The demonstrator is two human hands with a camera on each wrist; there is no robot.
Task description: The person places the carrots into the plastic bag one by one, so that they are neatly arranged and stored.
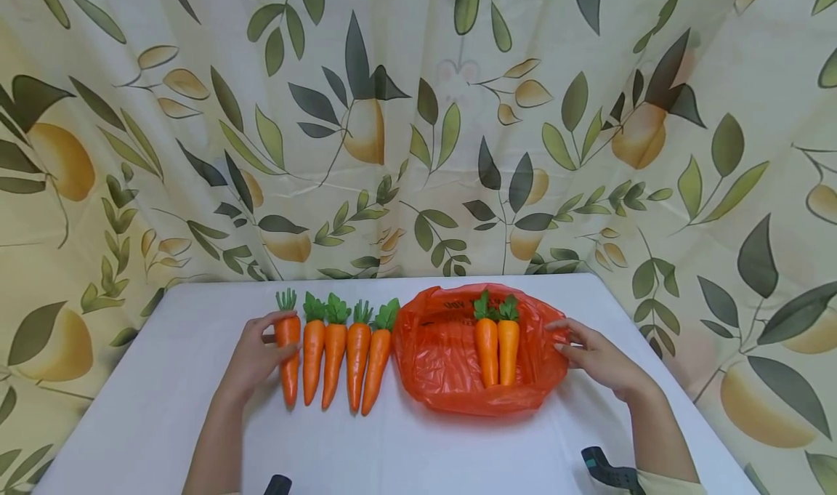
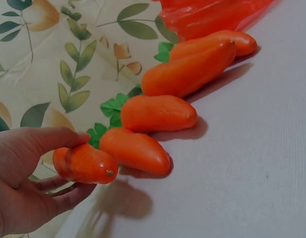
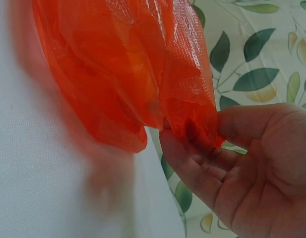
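In the lower left of the head view, the left hand (image 1: 261, 349) pinches a leafy-topped carrot (image 1: 290, 380) between thumb and fingertips; its shadow in the left wrist view suggests it is raised off the white table (image 1: 314, 459). That hold is only at the fingertips on a smooth, rounded body, so the carrot could twist or slip out, or knock its neighbour and set it rolling.

Just to the right, four carrots (image 1: 335, 364) lie in a row, tips toward the bottom of the frame. The rightmost is close beside the bag, so a sideways shift of the bag could push it askew.

Right of the lower centre sits a red plastic bag (image 1: 441, 349), mouth spread, with two carrots (image 1: 487, 353) side by side inside. At its right edge, the right hand (image 1: 595, 353) pinches the thin rim between thumb and fingers. A hard tug there might stretch or tear the film; a loosened pinch might let that side sag inward.
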